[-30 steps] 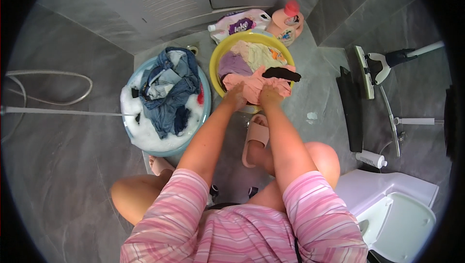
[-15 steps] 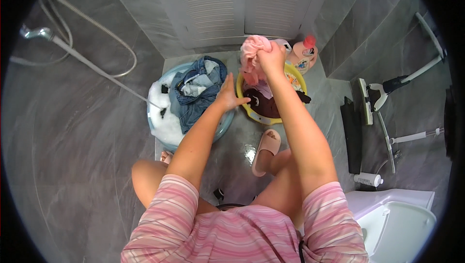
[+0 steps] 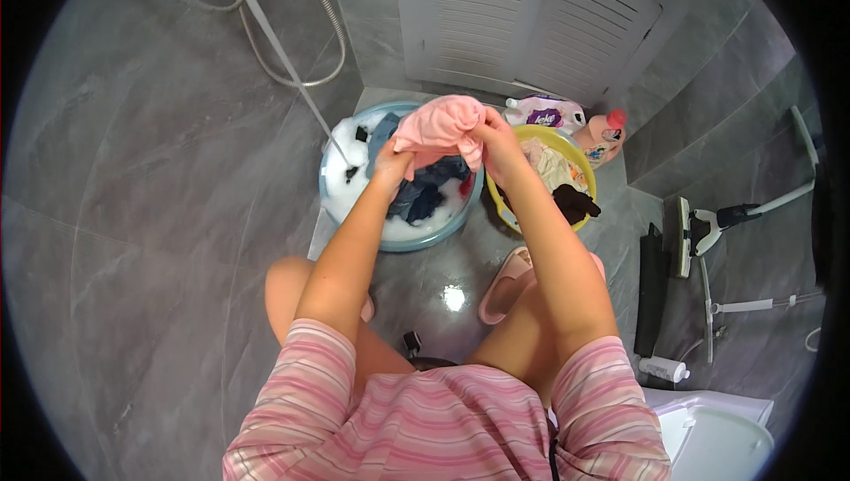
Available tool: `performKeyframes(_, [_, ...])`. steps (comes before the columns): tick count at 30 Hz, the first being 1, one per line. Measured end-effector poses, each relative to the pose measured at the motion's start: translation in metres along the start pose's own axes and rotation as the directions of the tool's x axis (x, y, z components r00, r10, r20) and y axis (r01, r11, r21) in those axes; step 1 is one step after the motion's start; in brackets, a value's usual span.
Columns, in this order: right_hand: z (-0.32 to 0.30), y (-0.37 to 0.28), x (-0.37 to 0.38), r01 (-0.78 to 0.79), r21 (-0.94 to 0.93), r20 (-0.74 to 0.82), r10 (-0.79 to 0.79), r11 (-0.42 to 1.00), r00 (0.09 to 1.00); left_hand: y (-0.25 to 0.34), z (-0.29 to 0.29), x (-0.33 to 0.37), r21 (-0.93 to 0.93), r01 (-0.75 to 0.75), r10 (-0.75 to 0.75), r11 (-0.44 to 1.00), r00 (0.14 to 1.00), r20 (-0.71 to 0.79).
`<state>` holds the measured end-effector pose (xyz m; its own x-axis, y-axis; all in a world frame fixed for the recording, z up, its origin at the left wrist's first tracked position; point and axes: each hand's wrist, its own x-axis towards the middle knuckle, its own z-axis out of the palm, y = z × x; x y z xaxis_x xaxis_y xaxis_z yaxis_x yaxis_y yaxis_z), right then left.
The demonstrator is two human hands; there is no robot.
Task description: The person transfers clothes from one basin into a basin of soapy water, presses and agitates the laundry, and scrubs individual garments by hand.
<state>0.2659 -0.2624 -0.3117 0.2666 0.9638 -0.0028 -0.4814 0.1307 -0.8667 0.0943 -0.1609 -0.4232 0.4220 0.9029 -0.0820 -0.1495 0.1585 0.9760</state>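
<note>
A pink garment hangs between the left hand and the right hand, in front of and seemingly above the blue basin. The left fingers are closed on its lower left edge; the right fingers are bunched around its right end, so both hands hold it.

The bundle's long axis runs across the view from left to right, the right end a little farther from the person than the left. The cloth folds over along its far edge, and a loose part droops nearer the person, between the wrists. It is too crumpled to tell neck from hem or which end is the front.

The garment hides the far right part of the blue basin and some of the dark blue clothes lying there among white foam. Several left fingertips disappear behind the cloth, so their exact grip cannot be told. The right forearm covers part of the yellow basin, where pale cloth lies and a black cloth overhangs the rim. Behind this basin, a white and purple package is partly hidden. The toilet is cut off at lower right.
</note>
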Motion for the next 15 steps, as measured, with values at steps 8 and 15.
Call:
performKeyframes(8, [-0.076,0.107,0.015,-0.205,-0.852,-0.166,0.123,0.483,0.978,-0.045,-0.058,-0.016,0.808,0.189,-0.200,0.558,0.976,-0.090])
performKeyframes(15, [-0.047,0.097,0.018,-0.310,-0.904,-0.247,0.231,0.295,0.941,-0.067,-0.105,-0.018,0.838,0.166,0.040,0.521,0.975,-0.218])
